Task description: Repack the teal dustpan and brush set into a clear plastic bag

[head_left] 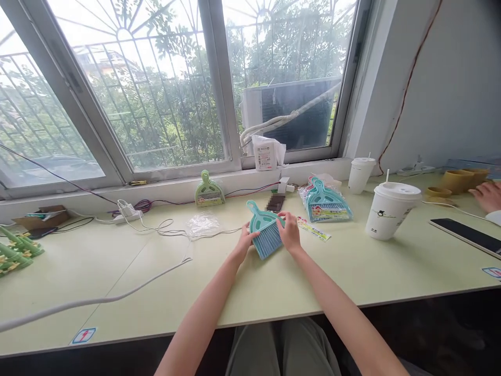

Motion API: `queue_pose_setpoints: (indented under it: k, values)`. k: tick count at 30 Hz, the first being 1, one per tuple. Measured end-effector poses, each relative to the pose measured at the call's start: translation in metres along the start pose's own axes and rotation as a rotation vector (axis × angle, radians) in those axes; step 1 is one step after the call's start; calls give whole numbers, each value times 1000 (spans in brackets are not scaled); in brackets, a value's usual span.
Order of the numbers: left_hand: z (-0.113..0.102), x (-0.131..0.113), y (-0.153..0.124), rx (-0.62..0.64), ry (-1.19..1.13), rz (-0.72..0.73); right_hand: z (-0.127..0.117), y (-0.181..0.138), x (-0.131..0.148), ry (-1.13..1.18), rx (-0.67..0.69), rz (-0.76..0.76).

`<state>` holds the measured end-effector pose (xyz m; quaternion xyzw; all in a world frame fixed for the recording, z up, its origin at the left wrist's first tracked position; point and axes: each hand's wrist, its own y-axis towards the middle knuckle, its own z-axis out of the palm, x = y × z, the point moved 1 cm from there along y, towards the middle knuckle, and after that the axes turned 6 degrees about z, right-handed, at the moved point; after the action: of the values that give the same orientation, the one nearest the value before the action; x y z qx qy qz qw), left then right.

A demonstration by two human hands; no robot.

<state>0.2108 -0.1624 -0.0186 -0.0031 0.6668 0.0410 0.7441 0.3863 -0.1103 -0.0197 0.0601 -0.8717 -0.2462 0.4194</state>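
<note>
A small teal dustpan with a brush nested in it (264, 233) lies on the pale green table (242, 292) in front of me. My left hand (245, 241) grips its left edge with curled fingers. My right hand (290, 230) holds its right side, fingers wrapped over the top. A printed paper label (313, 228) lies just right of my right hand. A crumpled clear plastic bag (202, 224) lies left of the dustpan.
A bagged stack of teal dustpan sets (325, 202) sits to the right, a green one (209, 191) by the window sill. Two lidded paper cups (389, 210) (360, 175) stand right. White cables (117, 297) cross the left. Another person's hand (487, 196) and a phone (465, 235) are far right.
</note>
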Motion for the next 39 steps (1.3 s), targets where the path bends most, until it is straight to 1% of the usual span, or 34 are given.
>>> queue_pose_setpoints:
  k: [2, 3, 5, 7, 9, 12, 14, 16, 18, 20, 23, 25, 26, 28, 30, 31, 33, 35, 36, 37, 38, 39]
  values:
    - [-16, -4, 7, -102, 14, 0, -4, 6, -13, -196, -84, 118]
    - [-24, -6, 11, -139, 20, 10, -5, 7, -19, -290, -84, 195]
    - [-40, -9, 15, -210, 14, 44, -6, 9, -31, -419, -7, 332]
    - [-52, -10, 18, -278, -15, 61, -3, 7, -37, -465, 103, 377]
    - [-61, -9, 21, -321, -51, 56, 2, 4, -38, -460, 178, 332]
    - [-67, -8, 25, -345, -79, 49, 6, 1, -33, -408, 244, 197]
    - [-68, -7, 26, -356, -101, 45, 7, 1, -28, -325, 320, 108]
    - [-68, -7, 26, -370, -153, 17, 8, 1, -22, -209, 428, 29]
    - [-66, -7, 25, -376, -224, -20, 8, 0, -16, -151, 481, -24]
    - [-64, -8, 24, -357, -264, -31, 8, -3, -12, -208, 436, -27]
    - [-63, -7, 24, -337, -188, -22, 9, -6, -14, -383, 348, 97]
    - [-63, -7, 25, -340, -91, -21, 9, -7, -17, -435, 358, 131]
    - [-63, -6, 26, -345, -61, -21, 9, -7, -19, -428, 376, 115]
    - [-63, -6, 27, -358, -74, -24, 9, -6, -21, -359, 407, 68]
    - [-63, -5, 27, -370, -167, -38, 7, -3, -20, -246, 389, 87]
    - [-63, -4, 27, -371, -215, -48, 6, -2, -19, -181, 349, 113]
    - [-60, -1, 27, -358, -264, -62, 2, 1, -15, -46, 212, 132]
    - [-52, 3, 25, -314, -254, -54, -1, 2, -8, 63, 56, 82]
    - [-46, 5, 24, -279, -242, -47, -2, 1, -4, 91, 3, 38]
    - [-39, 7, 22, -237, -237, -38, -2, -2, 0, 93, -18, -10]
    - [-32, 9, 20, -193, -244, -26, -1, -5, 3, 67, -2, -55]
    - [-24, 10, 18, -156, -259, -10, 2, -8, 7, 16, 49, -96]
